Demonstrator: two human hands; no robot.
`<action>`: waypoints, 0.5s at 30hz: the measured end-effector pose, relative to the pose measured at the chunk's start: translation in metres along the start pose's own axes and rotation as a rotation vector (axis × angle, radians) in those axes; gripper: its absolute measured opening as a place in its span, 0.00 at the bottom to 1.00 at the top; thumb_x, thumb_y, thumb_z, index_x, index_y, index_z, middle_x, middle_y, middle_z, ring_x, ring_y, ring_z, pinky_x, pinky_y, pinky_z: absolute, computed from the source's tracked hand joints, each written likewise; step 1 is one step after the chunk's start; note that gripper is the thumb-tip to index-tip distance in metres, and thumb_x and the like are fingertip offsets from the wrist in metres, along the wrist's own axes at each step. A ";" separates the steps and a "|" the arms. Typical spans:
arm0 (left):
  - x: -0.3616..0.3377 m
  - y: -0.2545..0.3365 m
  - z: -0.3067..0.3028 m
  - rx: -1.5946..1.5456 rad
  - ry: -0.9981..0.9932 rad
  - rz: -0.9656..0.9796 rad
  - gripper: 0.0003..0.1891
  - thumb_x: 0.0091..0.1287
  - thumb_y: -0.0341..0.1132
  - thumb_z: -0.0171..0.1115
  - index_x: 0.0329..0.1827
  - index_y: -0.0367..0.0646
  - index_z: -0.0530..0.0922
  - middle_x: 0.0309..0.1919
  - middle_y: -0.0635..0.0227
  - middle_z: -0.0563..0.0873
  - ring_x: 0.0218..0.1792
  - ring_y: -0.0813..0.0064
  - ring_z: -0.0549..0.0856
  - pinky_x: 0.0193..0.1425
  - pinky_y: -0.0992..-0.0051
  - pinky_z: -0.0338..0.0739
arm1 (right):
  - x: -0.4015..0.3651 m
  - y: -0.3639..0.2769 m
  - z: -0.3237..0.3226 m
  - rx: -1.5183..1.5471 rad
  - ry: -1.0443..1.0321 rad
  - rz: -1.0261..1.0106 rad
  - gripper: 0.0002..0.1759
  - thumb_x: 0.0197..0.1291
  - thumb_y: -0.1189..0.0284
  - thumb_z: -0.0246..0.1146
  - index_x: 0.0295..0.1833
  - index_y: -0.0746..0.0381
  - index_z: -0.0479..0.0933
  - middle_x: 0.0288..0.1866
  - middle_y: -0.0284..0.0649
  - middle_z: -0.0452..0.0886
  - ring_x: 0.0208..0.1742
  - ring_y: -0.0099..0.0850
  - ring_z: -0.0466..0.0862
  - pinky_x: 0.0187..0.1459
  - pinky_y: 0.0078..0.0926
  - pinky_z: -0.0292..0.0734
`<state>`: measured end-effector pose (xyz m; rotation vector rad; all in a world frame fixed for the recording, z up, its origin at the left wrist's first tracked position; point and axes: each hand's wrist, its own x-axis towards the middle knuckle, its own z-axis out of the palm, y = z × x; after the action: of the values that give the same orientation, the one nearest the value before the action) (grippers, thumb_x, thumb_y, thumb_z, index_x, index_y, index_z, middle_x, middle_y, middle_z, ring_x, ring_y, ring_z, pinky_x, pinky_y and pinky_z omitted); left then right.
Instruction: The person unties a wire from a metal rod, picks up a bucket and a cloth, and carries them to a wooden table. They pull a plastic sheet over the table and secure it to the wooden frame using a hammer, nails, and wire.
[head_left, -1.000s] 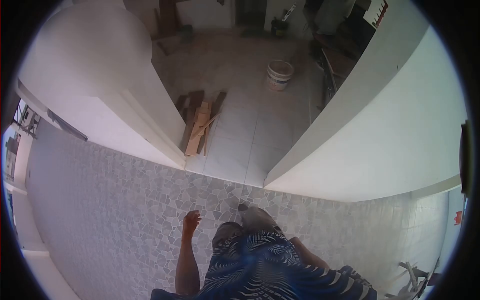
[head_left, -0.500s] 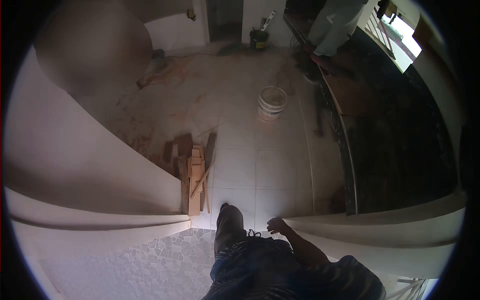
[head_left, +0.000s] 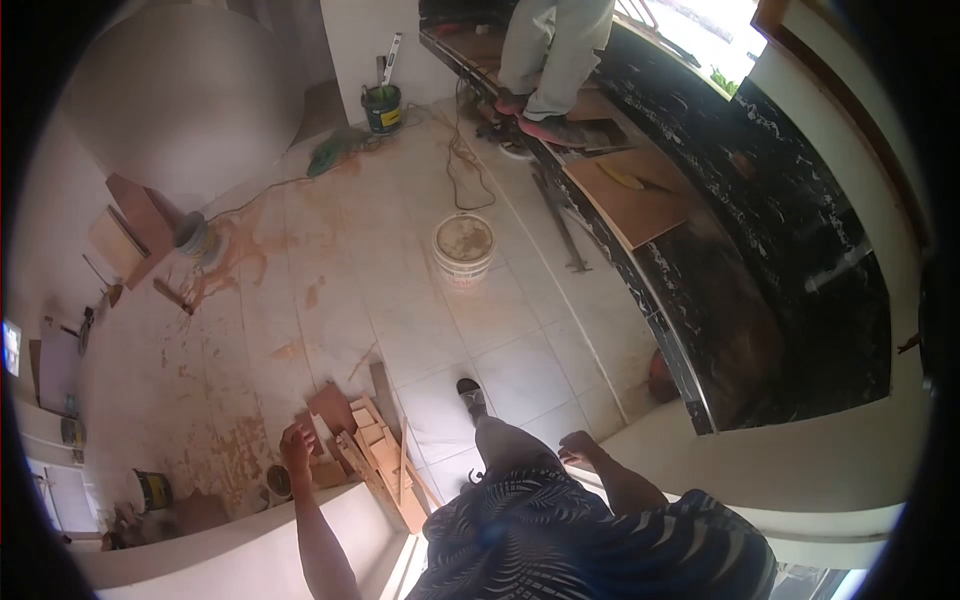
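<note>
My left hand [head_left: 297, 447] hangs in the air left of a pile of wood pieces [head_left: 385, 450], its fingers loosely bent and holding nothing. Near my right hip, my right hand [head_left: 578, 448] is empty, with relaxed fingers a little apart. Neither hand touches anything. One sandalled foot [head_left: 470, 388] rests on the pale tiles between the pile and the dark counter. Further ahead on the floor stands a white bucket [head_left: 463, 250] with a greyish top.
Another person's legs [head_left: 550, 60] stand on the black counter [head_left: 740, 330], near a brown board [head_left: 625, 195]. A dark bucket [head_left: 382, 108] with tools sits by the wall. A cable [head_left: 455, 160] and a long metal bar [head_left: 562, 220] lie on the floor. Several buckets are at left.
The view has swung left and brightened, bringing more of the left floor into sight. My left hand has come into view. A sandalled foot now shows further forward on the tiles.
</note>
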<state>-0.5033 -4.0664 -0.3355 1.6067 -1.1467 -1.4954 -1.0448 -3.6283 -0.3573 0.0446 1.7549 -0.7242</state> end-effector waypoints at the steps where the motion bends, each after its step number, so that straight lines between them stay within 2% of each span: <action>1: 0.009 0.015 0.017 -0.011 0.000 -0.025 0.17 0.75 0.36 0.54 0.62 0.37 0.77 0.45 0.61 0.87 0.38 0.74 0.86 0.40 0.77 0.79 | 0.023 0.001 0.008 0.009 -0.010 0.012 0.05 0.66 0.71 0.58 0.39 0.60 0.77 0.31 0.44 0.83 0.30 0.36 0.84 0.36 0.44 0.84; 2: 0.013 0.020 0.035 -0.025 0.003 -0.055 0.16 0.75 0.35 0.55 0.61 0.37 0.77 0.43 0.61 0.88 0.35 0.76 0.85 0.37 0.80 0.78 | 0.059 0.007 0.007 -0.014 -0.069 0.032 0.08 0.65 0.73 0.58 0.32 0.60 0.76 0.28 0.44 0.81 0.26 0.34 0.80 0.32 0.43 0.81; 3: 0.010 0.014 0.049 -0.031 -0.029 -0.114 0.16 0.75 0.36 0.55 0.59 0.37 0.78 0.41 0.62 0.87 0.34 0.77 0.85 0.35 0.81 0.78 | 0.103 0.029 -0.005 -0.176 -0.208 -0.060 0.11 0.61 0.74 0.61 0.25 0.60 0.75 0.25 0.42 0.78 0.23 0.31 0.76 0.29 0.43 0.77; 5: 0.016 -0.037 0.076 -0.195 -0.057 -0.237 0.14 0.74 0.38 0.57 0.55 0.38 0.79 0.36 0.64 0.86 0.30 0.79 0.83 0.29 0.80 0.76 | 0.094 -0.041 0.012 -0.140 -0.090 -0.145 0.11 0.57 0.72 0.66 0.24 0.61 0.75 0.23 0.42 0.78 0.21 0.31 0.75 0.28 0.43 0.75; 6: 0.000 -0.053 0.087 -0.499 -0.188 -0.400 0.14 0.74 0.38 0.58 0.56 0.39 0.78 0.35 0.63 0.85 0.30 0.78 0.83 0.29 0.80 0.76 | 0.097 -0.069 0.014 -0.150 -0.091 -0.111 0.11 0.57 0.71 0.67 0.24 0.61 0.75 0.23 0.42 0.78 0.21 0.31 0.75 0.28 0.43 0.75; 7: -0.018 -0.069 0.114 -0.046 0.005 -0.512 0.12 0.73 0.35 0.58 0.56 0.42 0.79 0.31 0.66 0.83 0.26 0.79 0.80 0.27 0.79 0.75 | 0.104 -0.107 0.014 -0.163 -0.088 -0.084 0.11 0.56 0.71 0.67 0.24 0.61 0.75 0.24 0.42 0.78 0.22 0.31 0.76 0.28 0.44 0.75; 8: -0.025 -0.074 0.136 0.078 0.016 -0.645 0.13 0.73 0.35 0.58 0.56 0.42 0.79 0.32 0.65 0.83 0.26 0.79 0.80 0.28 0.79 0.75 | 0.102 -0.149 0.022 -0.172 -0.086 -0.054 0.11 0.56 0.71 0.68 0.24 0.61 0.76 0.24 0.42 0.79 0.22 0.32 0.76 0.28 0.44 0.75; 9: -0.027 -0.076 0.154 0.096 -0.048 -0.741 0.13 0.73 0.35 0.57 0.56 0.42 0.79 0.32 0.65 0.83 0.26 0.78 0.80 0.28 0.78 0.76 | 0.115 -0.171 0.027 -0.179 -0.088 -0.018 0.11 0.55 0.70 0.69 0.24 0.60 0.76 0.24 0.42 0.79 0.22 0.32 0.76 0.28 0.44 0.75; 11: -0.005 -0.060 0.187 0.086 -0.125 -0.792 0.13 0.73 0.36 0.57 0.56 0.42 0.79 0.33 0.64 0.84 0.27 0.78 0.81 0.28 0.78 0.76 | 0.134 -0.237 0.036 -0.195 -0.088 0.040 0.11 0.54 0.70 0.70 0.25 0.60 0.76 0.24 0.43 0.80 0.22 0.32 0.77 0.28 0.44 0.76; 13: 0.028 -0.039 0.209 0.083 -0.168 -0.814 0.13 0.73 0.36 0.56 0.57 0.42 0.79 0.34 0.64 0.84 0.28 0.77 0.82 0.29 0.77 0.77 | 0.168 -0.314 0.034 -0.134 -0.122 0.003 0.09 0.59 0.69 0.68 0.38 0.63 0.78 0.31 0.45 0.83 0.29 0.36 0.82 0.34 0.44 0.82; 15: 0.073 -0.019 0.221 0.074 -0.167 -0.815 0.14 0.73 0.36 0.55 0.57 0.42 0.79 0.35 0.63 0.84 0.28 0.76 0.82 0.29 0.76 0.77 | 0.208 -0.399 0.041 -0.077 -0.166 -0.030 0.14 0.64 0.68 0.66 0.51 0.65 0.79 0.38 0.47 0.86 0.36 0.39 0.88 0.41 0.43 0.88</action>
<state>-0.7210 -4.1032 -0.4126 2.1754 -0.6354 -2.1323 -1.2318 -4.0393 -0.3704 -0.0921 1.6256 -0.6626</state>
